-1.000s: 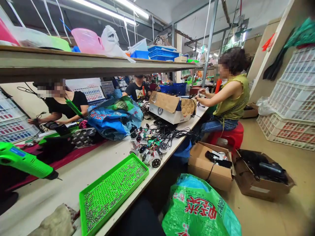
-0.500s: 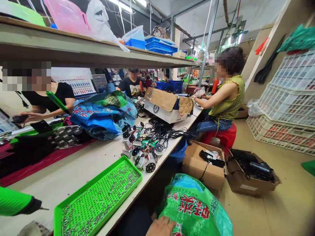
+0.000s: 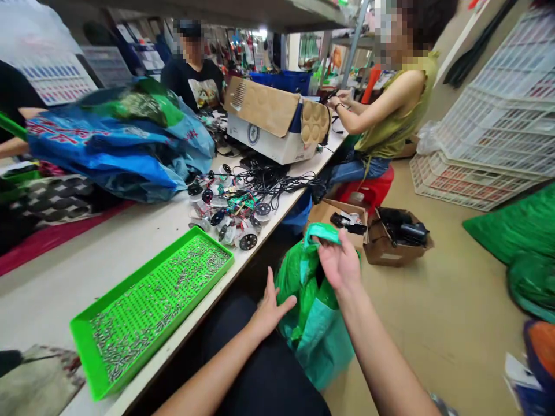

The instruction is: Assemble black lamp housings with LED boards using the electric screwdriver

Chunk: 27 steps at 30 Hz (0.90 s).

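My right hand (image 3: 340,260) grips the gathered top edge of a green woven plastic bag (image 3: 312,341), which hangs crumpled below the table's edge. My left hand (image 3: 271,309) is open, its spread fingers at the bag's left side, seemingly touching it. Both of my forearms reach forward over my dark-clothed lap. To the left, a green perforated tray (image 3: 130,289) holds several small metal screws. Beyond it, a heap of round wheel-like parts with circuit boards (image 3: 228,211) lies tangled with black cables (image 3: 269,182).
A long white table (image 3: 108,254) runs along my left, bearing a blue woven bag (image 3: 108,150) and a white carton (image 3: 271,130). A seated co-worker (image 3: 390,110) works beyond it. Cardboard boxes (image 3: 342,222) and white crates (image 3: 489,138) stand on the floor at right.
The view has tilted down and swung right. Both my hands are now in view, with my right hand lifting the bag's top edge. The bag now looks gathered and crumpled.
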{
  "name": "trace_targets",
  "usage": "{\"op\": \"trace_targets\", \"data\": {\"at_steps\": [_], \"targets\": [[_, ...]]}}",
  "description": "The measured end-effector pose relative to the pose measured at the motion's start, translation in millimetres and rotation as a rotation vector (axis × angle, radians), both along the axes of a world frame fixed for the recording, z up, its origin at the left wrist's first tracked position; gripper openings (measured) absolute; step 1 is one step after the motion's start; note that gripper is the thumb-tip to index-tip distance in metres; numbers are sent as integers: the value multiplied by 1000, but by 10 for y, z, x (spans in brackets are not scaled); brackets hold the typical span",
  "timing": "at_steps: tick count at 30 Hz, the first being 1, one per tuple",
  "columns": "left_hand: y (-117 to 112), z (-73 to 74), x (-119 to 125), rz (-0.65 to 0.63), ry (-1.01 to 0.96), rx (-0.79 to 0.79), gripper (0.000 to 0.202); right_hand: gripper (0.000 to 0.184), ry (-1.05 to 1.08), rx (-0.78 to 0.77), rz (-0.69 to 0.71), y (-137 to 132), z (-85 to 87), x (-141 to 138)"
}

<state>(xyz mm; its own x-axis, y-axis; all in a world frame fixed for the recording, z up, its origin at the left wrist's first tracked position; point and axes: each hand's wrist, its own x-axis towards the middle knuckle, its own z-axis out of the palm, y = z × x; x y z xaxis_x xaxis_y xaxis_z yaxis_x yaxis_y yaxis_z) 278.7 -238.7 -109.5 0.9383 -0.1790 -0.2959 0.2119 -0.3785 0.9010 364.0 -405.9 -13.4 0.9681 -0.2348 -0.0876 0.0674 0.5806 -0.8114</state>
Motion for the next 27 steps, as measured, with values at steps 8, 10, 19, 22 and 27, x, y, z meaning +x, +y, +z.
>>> {"op": "trace_targets", "data": {"at_steps": [8, 10, 19, 22, 27], "targets": [[-153, -66, -82, 91, 6, 40, 67, 18, 6, -349, 104, 48, -232, -94], [-127, -82, -15, 127, -17, -17, 42, 22, 68, -570, 131, -100, -299, -152], [35, 35, 28, 286, -102, -266, 64, 27, 352, -1403, 262, -889, -432, -537], [108, 114, 139, 275, -111, -280, 64, 27, 384, -1512, 273, -933, -496, -469], [197, 448, 287, 112, -136, -225, 47, 32, 294, -1545, 274, -644, -646, -176]]}}
